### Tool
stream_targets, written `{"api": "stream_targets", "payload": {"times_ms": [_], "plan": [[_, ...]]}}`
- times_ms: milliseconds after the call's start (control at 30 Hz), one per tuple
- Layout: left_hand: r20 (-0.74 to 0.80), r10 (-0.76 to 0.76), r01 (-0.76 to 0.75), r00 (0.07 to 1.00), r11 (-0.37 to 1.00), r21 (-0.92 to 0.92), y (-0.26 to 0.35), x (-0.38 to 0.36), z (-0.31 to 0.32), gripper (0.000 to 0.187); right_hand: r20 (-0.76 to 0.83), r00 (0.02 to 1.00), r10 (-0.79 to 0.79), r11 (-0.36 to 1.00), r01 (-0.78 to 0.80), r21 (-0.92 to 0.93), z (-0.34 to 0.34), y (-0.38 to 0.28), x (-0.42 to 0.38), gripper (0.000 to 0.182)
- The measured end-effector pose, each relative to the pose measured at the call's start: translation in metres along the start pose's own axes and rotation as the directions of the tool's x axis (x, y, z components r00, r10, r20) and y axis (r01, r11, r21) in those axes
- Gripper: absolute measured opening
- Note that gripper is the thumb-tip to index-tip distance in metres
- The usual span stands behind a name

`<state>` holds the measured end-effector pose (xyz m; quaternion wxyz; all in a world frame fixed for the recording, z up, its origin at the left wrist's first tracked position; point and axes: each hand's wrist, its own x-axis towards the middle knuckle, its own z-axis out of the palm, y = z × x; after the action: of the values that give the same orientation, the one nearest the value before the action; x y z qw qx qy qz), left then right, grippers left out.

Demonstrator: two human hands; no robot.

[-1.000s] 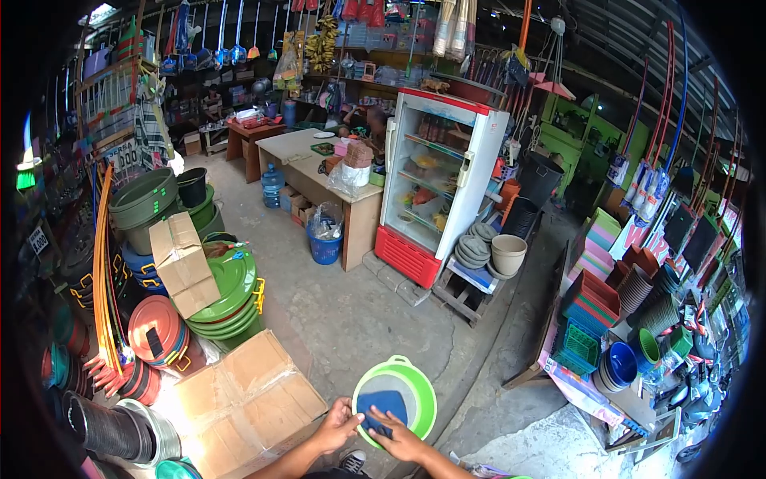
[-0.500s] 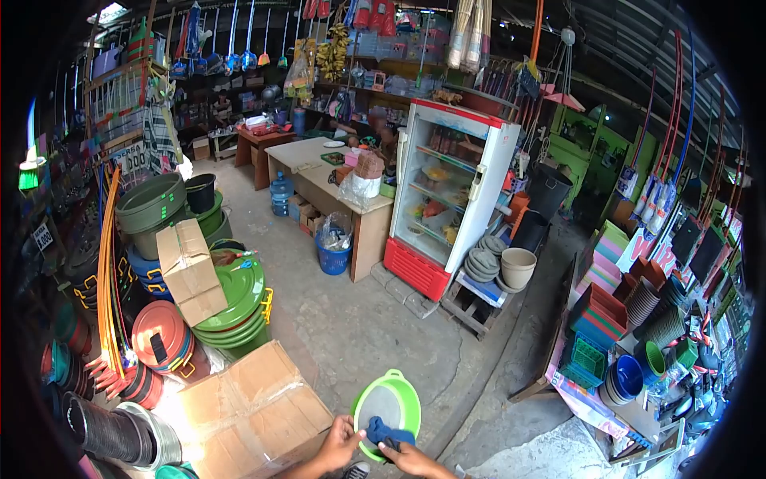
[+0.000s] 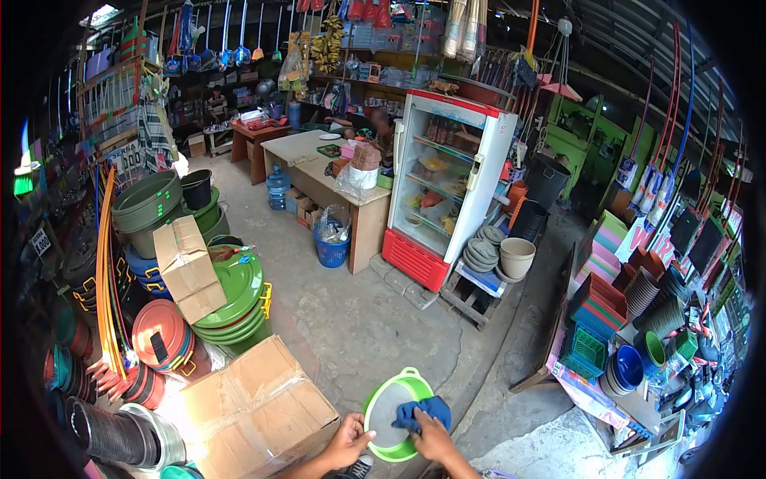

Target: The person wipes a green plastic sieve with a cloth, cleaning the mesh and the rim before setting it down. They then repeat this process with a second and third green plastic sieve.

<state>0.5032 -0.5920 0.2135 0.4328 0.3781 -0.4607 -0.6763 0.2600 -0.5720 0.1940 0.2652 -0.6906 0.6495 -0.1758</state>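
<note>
A round light-green sieve (image 3: pixel 388 405) with a grey mesh-like bottom is held low in front of me, tilted toward my view. At its left rim my left hand (image 3: pixel 348 441) is closed, thumb over the edge. My right hand (image 3: pixel 433 438) presses a dark blue cloth (image 3: pixel 424 412) against the inside right of the sieve. The cloth is bunched under my fingers and partly covers the rim there.
A large taped cardboard box (image 3: pixel 255 407) stands close on my left, beside green lidded bins (image 3: pixel 239 291). Further ahead are a glass-door fridge (image 3: pixel 443 184) and a desk (image 3: pixel 355 199). On the right, a low table (image 3: pixel 574 383) carries stacked baskets and pots.
The cloth has moved from the sieve's lower middle to its upper right, with my right hand following. The sieve has shifted slightly right, and my left hand now grips its left rim.
</note>
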Motion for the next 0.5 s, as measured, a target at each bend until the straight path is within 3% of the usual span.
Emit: {"api": "stream_targets", "payload": {"times_ms": [33, 67, 100, 133, 200, 233, 267, 333, 367, 433, 467, 500], "plan": [[0.053, 0.028, -0.029, 0.998, 0.999, 0.016, -0.007, -0.001, 0.003, 0.034, 0.035, 0.985, 0.168, 0.947, -0.171, 0.271, -0.014, -0.015, 0.007, 0.057], [0.105, 0.054, -0.057, 0.993, 0.998, 0.03, -0.013, -0.003, 0.005, 0.034, 0.113, 0.942, 0.315, 0.795, -0.327, 0.511, -0.025, -0.032, 0.015, 0.057], [0.125, -0.018, 0.014, 0.992, 0.999, 0.037, -0.007, -0.005, 0.009, 0.033, 0.013, 0.963, 0.271, 0.717, -0.21, 0.665, -0.007, -0.023, 0.022, 0.054], [0.127, -0.024, 0.019, 0.992, 0.999, 0.035, -0.007, -0.004, 0.01, 0.033, 0.015, 0.961, 0.276, 0.716, -0.217, 0.664, 0.0, -0.029, 0.021, 0.054], [0.146, 0.017, -0.033, 0.989, 0.994, 0.102, -0.008, 0.005, 0.008, 0.033, -0.045, 0.986, 0.16, 0.68, -0.077, 0.729, 0.011, -0.045, 0.022, 0.05], [0.108, 0.026, -0.032, 0.994, 0.998, 0.056, -0.003, 0.009, 0.01, 0.033, -0.047, 0.999, 0.019, 0.717, 0.019, 0.697, 0.009, -0.063, 0.014, 0.05], [0.053, 0.012, -0.012, 0.999, 1.0, 0.008, 0.004, 0.013, 0.009, 0.032, 0.034, 0.999, -0.023, 0.576, -0.015, 0.817, 0.018, -0.068, 0.006, 0.05], [0.022, 0.001, 0.0, 1.0, 0.999, -0.044, 0.013, 0.024, -0.003, 0.031, 0.227, 0.974, -0.014, 0.667, -0.16, 0.728, 0.015, -0.067, -0.006, 0.05], [0.011, -0.028, 0.029, 1.0, 0.998, -0.056, 0.019, 0.026, -0.009, 0.031, 0.229, 0.973, -0.015, 0.666, -0.161, 0.728, 0.011, -0.057, -0.006, 0.05], [0.022, -0.025, 0.025, 0.999, 1.0, -0.012, 0.031, 0.025, -0.013, 0.031, 0.363, 0.87, -0.335, 0.881, 0.152, 0.449, -0.004, -0.033, -0.005, 0.051], [0.036, -0.022, 0.021, 0.999, 0.999, 0.032, 0.035, 0.024, -0.014, 0.03, 0.365, 0.869, -0.334, 0.88, 0.149, 0.45, -0.013, -0.026, -0.009, 0.051], [0.048, -0.026, 0.023, 0.998, 0.997, 0.077, 0.037, 0.024, -0.015, 0.031, 0.42, 0.88, -0.223, 0.971, 0.24, 0.011, -0.029, -0.028, -0.012, 0.053]]}}
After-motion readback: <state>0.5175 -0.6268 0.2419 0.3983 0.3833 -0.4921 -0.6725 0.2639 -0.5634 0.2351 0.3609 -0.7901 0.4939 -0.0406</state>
